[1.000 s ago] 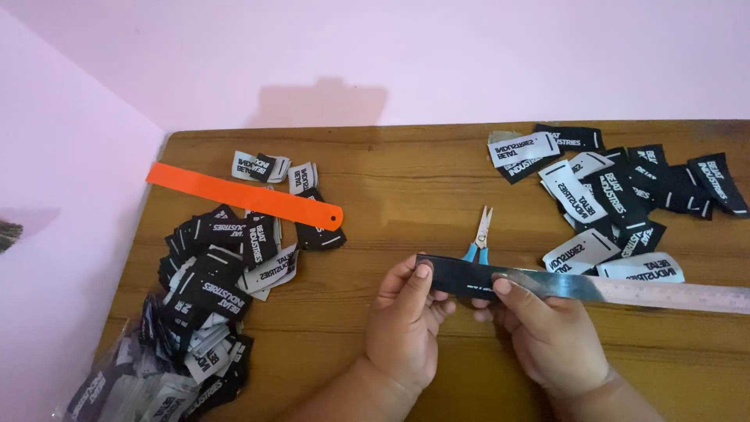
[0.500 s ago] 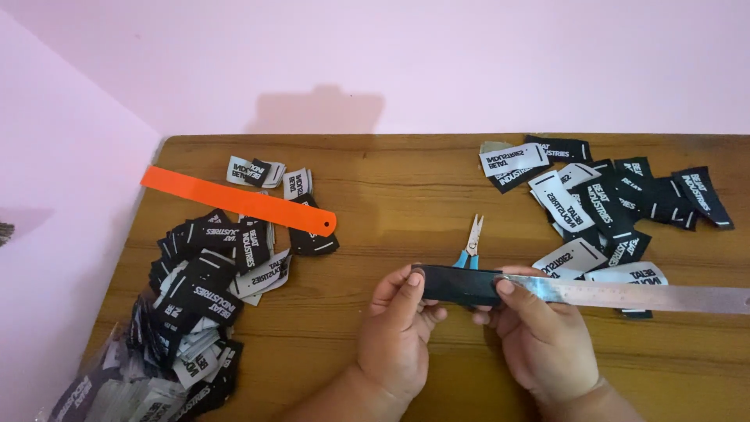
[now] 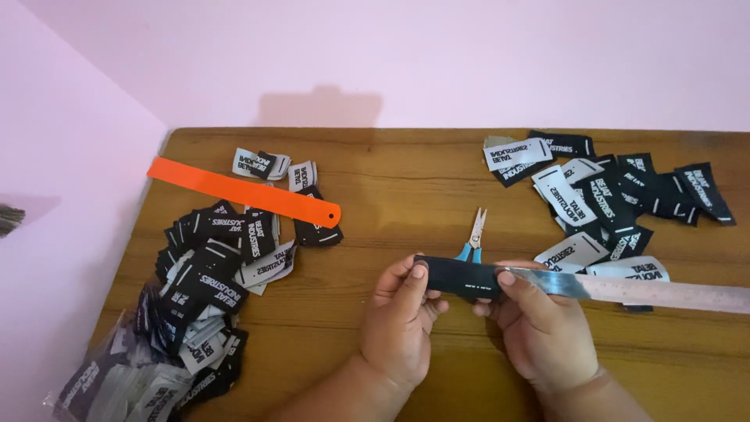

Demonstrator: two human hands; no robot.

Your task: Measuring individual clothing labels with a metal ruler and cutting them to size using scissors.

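We held a black fabric label (image 3: 457,277) between both hands, just in front of the small blue-handled scissors (image 3: 473,238) that lay near the middle of the wooden table (image 3: 406,180). Our left hand (image 3: 402,316) was closed on the label's left end, thumb on top. Our right hand (image 3: 539,328) pinched the label's right end together with one end of a steel ruler (image 3: 648,289), which ran out to the right of the scissors toward the table's right edge.

Edges and open room, taken from the scissors:
- Behind the scissors, bare wood extended to the table's far edge at the pink wall (image 3: 437,55).
- To the left, an orange plastic strip (image 3: 242,190) lay slanted, with a heap of black and grey labels (image 3: 203,273) beyond it, reaching the table's left edge.
- To the right and behind, a second spread of labels (image 3: 609,195) lay close to the ruler.
- In front of the scissors, bare wood showed between and beside our forearms.

Compared with the frame one second earlier, both hands kept the same hold on label and ruler. The scissors, strip and heaps kept their layout. Only the camera view shifted slightly.
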